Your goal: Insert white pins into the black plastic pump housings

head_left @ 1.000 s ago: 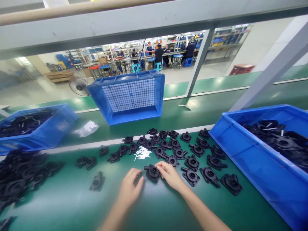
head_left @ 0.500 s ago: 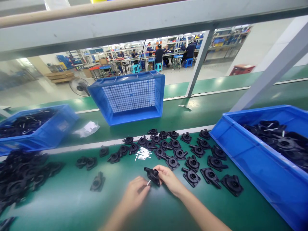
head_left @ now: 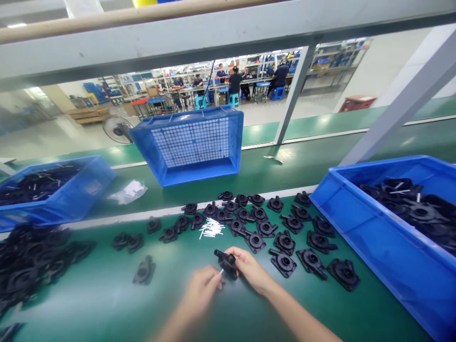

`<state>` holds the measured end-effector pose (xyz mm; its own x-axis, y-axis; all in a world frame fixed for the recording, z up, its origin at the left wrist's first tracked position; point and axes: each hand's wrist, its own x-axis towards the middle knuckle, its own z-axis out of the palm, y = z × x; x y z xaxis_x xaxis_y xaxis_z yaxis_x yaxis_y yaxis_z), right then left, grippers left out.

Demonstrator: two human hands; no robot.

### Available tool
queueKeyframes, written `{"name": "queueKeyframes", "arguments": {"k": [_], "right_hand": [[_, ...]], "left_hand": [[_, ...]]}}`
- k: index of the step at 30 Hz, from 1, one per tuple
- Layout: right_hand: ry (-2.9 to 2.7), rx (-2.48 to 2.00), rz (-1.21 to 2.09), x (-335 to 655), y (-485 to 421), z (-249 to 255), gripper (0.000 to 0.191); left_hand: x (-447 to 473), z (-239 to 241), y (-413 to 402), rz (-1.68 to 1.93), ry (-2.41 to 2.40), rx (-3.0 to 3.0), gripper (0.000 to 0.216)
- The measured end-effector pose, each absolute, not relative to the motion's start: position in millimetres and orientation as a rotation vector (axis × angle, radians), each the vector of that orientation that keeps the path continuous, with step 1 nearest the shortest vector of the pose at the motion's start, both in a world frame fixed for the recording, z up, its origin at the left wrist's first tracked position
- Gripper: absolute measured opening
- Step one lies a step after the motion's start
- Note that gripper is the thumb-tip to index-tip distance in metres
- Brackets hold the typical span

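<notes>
My right hand [head_left: 248, 270] is closed on the right side of a black plastic pump housing [head_left: 226, 264], which it holds tilted above the green tabletop. Its short spout points up and to the left. Between the thumb and fingers of my left hand [head_left: 204, 286] is a thin white pin [head_left: 221, 272], its tip against or very close to the housing's lower left side; I cannot tell whether it has entered. Beyond the hands lies a small pile of similar white pins [head_left: 213, 227]. Several more black housings [head_left: 284, 262] are spread out behind and to the right.
A blue crate [head_left: 384, 232] of black parts stands at the right, another blue crate [head_left: 89, 183] at the left. A heap of black parts [head_left: 28, 261] lies at the left. An empty blue crate [head_left: 199, 178] rests tilted at the back, near a plastic bag [head_left: 130, 191].
My left hand has shifted slightly up and right, and less of the white pin shows. The housing in my right hand has moved slightly down.
</notes>
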<state>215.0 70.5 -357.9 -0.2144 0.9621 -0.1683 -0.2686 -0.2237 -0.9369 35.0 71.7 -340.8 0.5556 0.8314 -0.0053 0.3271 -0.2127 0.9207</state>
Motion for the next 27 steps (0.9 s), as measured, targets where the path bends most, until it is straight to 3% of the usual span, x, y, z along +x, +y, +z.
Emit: {"name": "queueKeyframes", "arguments": {"k": [15, 27], "right_hand": [[-1.004, -1.016, 1.588, 214.2, 70.2, -362.5, 0.042], [-1.033, -1.053, 1.577, 212.9, 69.3, -356.5, 0.038]], "left_hand": [[30.8, -350.9, 80.7, 0.599, 0.902, 1.274, 0.039], [33.9, -341.2, 77.7, 0.581, 0.999, 1.379, 0.037]]}}
